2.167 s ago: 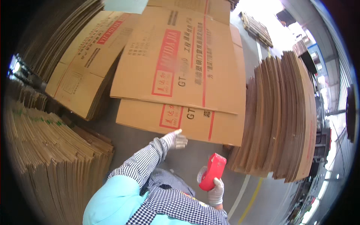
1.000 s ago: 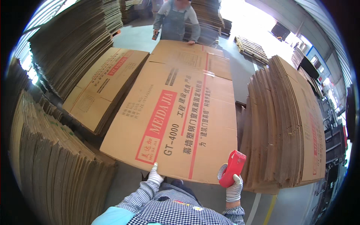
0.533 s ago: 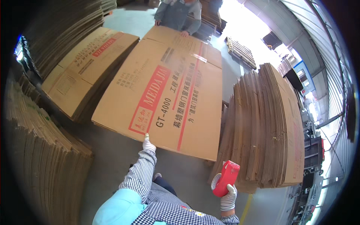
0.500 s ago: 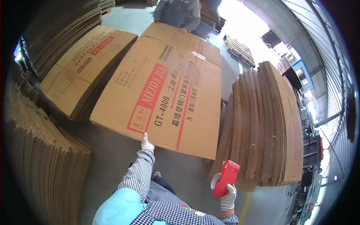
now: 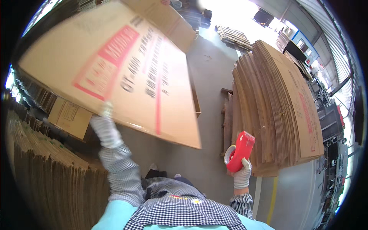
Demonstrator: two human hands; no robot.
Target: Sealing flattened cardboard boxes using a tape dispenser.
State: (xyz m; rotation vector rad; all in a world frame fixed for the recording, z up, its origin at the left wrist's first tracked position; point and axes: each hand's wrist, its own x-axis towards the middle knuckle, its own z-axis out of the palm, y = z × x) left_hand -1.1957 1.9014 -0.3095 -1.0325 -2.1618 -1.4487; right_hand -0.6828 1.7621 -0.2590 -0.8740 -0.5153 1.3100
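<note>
**Grip of the left hand pinches a big box; the right hand is wrapped around a red tape tool**

Biggest of all is the box, brown and flat, filling the upper left of the frame. It slants and looks blurry. The left thumb lies on its top face by the near edge; the fingers are hidden below. Its flap at the top of the frame is bent away from the main face. Near it, at the top edge, is a bit of a co-worker's hand.

A tall cardboard stack is at the right, and a pile of flat cardboard is at the lower left. A smaller piece of cardboard peeks out under the box.

Smallest is the roll of tape on the tape tool, well apart from the box.

How far along? My guess is about halfway through moving the box. It looks lifted, so that part seems done. Putting it down seems left to do. I can't tell if its seams are taped. The tape tool is held but not touching the box.
</note>
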